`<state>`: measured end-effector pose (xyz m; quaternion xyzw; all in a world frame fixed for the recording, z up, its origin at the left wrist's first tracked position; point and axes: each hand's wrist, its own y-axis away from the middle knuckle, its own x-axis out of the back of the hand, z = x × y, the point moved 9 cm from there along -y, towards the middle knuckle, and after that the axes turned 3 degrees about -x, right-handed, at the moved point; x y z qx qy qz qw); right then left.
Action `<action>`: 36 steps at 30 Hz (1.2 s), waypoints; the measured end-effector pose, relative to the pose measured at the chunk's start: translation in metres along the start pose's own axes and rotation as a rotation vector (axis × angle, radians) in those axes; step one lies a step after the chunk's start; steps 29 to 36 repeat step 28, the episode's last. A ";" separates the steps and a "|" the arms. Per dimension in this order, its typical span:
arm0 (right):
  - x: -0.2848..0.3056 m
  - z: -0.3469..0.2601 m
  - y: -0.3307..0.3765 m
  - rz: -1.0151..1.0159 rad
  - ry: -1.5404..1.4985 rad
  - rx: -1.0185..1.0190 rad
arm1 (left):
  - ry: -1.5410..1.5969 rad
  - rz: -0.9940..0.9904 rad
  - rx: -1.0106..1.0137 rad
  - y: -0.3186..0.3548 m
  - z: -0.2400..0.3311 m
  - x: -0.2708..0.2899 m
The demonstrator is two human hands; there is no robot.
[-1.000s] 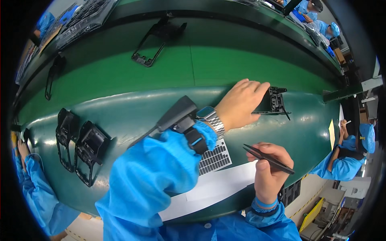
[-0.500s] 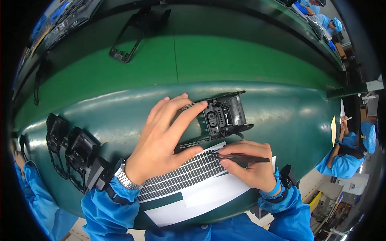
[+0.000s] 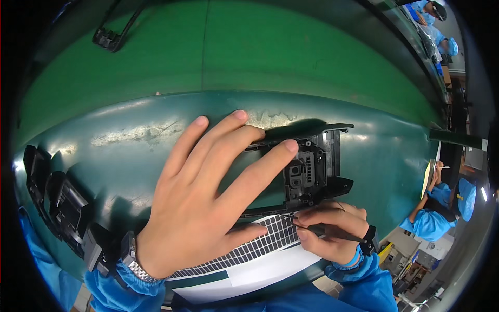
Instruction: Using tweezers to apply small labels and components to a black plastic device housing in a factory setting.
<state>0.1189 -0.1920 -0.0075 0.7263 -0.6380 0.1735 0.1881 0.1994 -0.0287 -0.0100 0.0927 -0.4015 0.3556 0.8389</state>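
Note:
A black plastic frame-like housing (image 3: 332, 156) lies on the dark green table mat. My left hand (image 3: 202, 200) is spread over its left part, with the index fingertip on the housing and the thumb above a sheet of small black rectangular stickers (image 3: 249, 245). In my right hand (image 3: 340, 250) a pair of slim black tweezers (image 3: 319, 228) is pinched. Their tip meets the right end of the sticker sheet, just below the housing's near edge. Fingers hide part of the tip, so I cannot tell whether a sticker is caught there.
Several black housings (image 3: 67, 205) stand at the left of the mat. White paper (image 3: 260, 270) lies under the sticker sheet near me. Another black frame (image 3: 109, 39) rests on the green surface beyond. A person in blue (image 3: 436, 208) sits at the right.
My view has shifted closer to the table. The tweezers remain at the sheet's right end, and my left hand stays spread over the housing, index fingertip on it.

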 end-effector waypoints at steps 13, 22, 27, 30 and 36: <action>-0.002 -0.003 -0.003 -0.095 0.015 -0.010 | -0.038 -0.002 -0.001 -0.001 0.000 -0.001; -0.003 -0.003 -0.004 -0.102 0.006 -0.033 | -0.073 -0.008 -0.005 0.000 0.000 -0.001; -0.003 -0.003 -0.005 -0.091 0.017 -0.023 | -0.072 -0.016 -0.003 0.000 0.000 -0.001; -0.003 -0.003 -0.004 -0.092 0.016 -0.035 | -0.068 -0.016 -0.003 0.000 0.000 -0.001; -0.003 -0.003 -0.004 -0.092 0.016 -0.035 | -0.068 -0.016 -0.003 0.000 0.000 -0.001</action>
